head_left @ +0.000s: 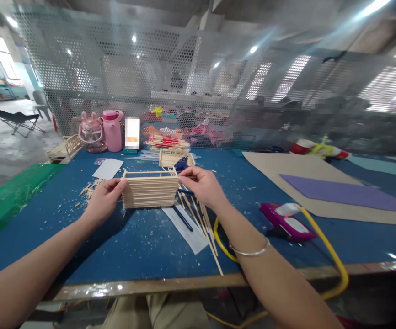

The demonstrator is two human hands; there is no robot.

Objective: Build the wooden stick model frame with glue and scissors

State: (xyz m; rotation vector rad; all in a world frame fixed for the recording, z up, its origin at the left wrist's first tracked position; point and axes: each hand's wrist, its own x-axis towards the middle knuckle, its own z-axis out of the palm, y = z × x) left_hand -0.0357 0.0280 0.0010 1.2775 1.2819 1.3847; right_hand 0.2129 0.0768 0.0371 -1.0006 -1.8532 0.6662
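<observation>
A small box of stacked thin wooden sticks is held up over the blue table, its slatted side facing me. My left hand pinches its left end between thumb and fingers. At the upper right corner, my right hand is closed on the box too. Below the right hand, loose wooden sticks lie fanned out beside a white paper sheet with a dark blue pen-like tool on it. Behind the box sits another stick frame, with a dark blue object against it.
On the right lie a magenta device with a yellow cable, a purple sheet and beige board. Pink bottles and a lit phone stand before a perforated screen. Stick offcuts lie left.
</observation>
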